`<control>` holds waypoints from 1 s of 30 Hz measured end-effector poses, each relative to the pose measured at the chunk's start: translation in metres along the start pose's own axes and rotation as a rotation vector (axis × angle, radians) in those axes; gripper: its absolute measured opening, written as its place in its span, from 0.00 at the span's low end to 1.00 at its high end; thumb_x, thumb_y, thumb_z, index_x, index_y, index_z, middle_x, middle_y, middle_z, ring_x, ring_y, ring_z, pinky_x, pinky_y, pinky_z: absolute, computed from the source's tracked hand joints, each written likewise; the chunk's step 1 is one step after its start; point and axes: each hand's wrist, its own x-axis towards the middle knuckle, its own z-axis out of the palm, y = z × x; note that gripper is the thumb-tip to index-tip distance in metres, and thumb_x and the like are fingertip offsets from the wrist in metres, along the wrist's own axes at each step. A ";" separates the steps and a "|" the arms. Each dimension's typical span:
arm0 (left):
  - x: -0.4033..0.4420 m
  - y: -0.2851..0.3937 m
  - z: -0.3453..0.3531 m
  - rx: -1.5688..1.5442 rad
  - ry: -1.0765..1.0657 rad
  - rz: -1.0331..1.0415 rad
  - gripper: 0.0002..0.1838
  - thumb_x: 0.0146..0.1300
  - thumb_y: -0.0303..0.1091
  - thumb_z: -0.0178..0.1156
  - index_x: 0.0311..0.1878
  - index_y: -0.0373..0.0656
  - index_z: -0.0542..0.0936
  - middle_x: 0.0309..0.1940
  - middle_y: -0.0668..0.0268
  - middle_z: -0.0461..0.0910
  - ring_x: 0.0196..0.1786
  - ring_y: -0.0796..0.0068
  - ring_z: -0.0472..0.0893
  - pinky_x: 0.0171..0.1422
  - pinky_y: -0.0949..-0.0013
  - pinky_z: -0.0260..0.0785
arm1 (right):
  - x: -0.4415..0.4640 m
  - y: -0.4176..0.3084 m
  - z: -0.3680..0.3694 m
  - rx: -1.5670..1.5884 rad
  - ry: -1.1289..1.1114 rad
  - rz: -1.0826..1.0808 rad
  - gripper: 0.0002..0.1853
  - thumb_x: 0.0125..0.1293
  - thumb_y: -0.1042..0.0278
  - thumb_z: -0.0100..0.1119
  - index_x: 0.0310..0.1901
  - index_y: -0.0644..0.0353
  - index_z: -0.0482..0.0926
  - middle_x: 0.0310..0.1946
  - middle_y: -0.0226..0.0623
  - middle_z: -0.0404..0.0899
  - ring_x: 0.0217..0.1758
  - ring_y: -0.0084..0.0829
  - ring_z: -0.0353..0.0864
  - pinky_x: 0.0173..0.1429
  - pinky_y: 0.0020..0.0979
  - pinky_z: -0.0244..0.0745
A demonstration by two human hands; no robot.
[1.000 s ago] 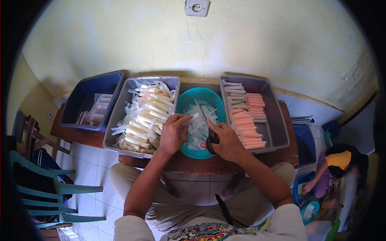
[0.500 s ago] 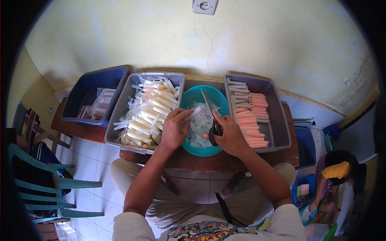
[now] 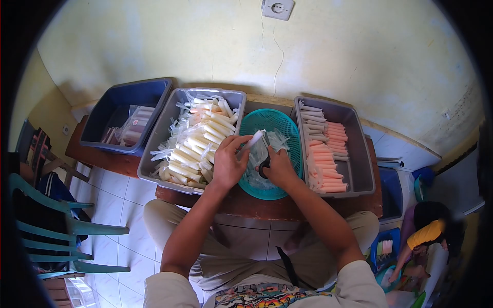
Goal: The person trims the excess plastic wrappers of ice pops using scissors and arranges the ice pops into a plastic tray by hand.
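My left hand (image 3: 229, 161) grips a white ice pop (image 3: 252, 140) in a clear plastic tube, its upper end pointing up and right. In my right hand (image 3: 281, 168) is a pair of black-handled scissors (image 3: 263, 165), its blades at the ice pop's upper end. Whether the blades are fully closed is hard to see. Both hands are over a teal plastic basket (image 3: 269, 117) holding clear plastic scraps (image 3: 255, 179). Left of it, a grey tub (image 3: 149, 169) is heaped with cream ice pops and loose plastic ends. To the right, another grey tub (image 3: 359, 177) contains rows of pink and whitish ice pops.
A dark blue tub (image 3: 102, 115) with packed bags stands far left on the wooden bench (image 3: 236, 205). A green plastic chair (image 3: 77, 228) is at lower left. At lower right, another person (image 3: 429, 233) bends over a basin. The wall is behind the tubs.
The scissors have come left and down, their blades now meeting the ice pop's end. My right hand moved left with them. The whole view has shifted slightly.
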 end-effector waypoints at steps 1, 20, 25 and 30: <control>-0.001 0.000 0.000 -0.014 -0.007 -0.005 0.23 0.59 0.18 0.69 0.58 0.43 0.87 0.47 0.57 0.86 0.42 0.56 0.85 0.50 0.57 0.81 | 0.000 -0.001 0.002 -0.005 -0.006 -0.005 0.51 0.60 0.51 0.82 0.77 0.73 0.68 0.56 0.66 0.74 0.56 0.61 0.81 0.62 0.47 0.80; -0.003 -0.003 0.006 0.017 -0.004 0.023 0.21 0.62 0.19 0.71 0.58 0.43 0.88 0.48 0.59 0.87 0.41 0.64 0.86 0.47 0.63 0.80 | 0.005 -0.023 0.011 -0.223 -0.152 0.105 0.46 0.59 0.63 0.76 0.74 0.76 0.65 0.63 0.59 0.71 0.57 0.59 0.87 0.63 0.50 0.84; -0.003 -0.002 0.007 0.011 -0.001 0.000 0.21 0.61 0.19 0.70 0.58 0.43 0.88 0.47 0.59 0.87 0.40 0.62 0.85 0.46 0.62 0.80 | 0.005 -0.021 0.009 -0.195 -0.171 0.113 0.49 0.58 0.60 0.78 0.75 0.76 0.64 0.64 0.61 0.69 0.59 0.62 0.85 0.63 0.51 0.84; -0.002 -0.002 0.006 0.010 0.005 0.008 0.23 0.61 0.18 0.70 0.60 0.43 0.86 0.46 0.60 0.87 0.40 0.61 0.86 0.46 0.61 0.81 | -0.007 -0.030 -0.009 -0.106 -0.157 0.079 0.46 0.60 0.63 0.76 0.74 0.78 0.63 0.64 0.60 0.68 0.61 0.62 0.83 0.64 0.52 0.83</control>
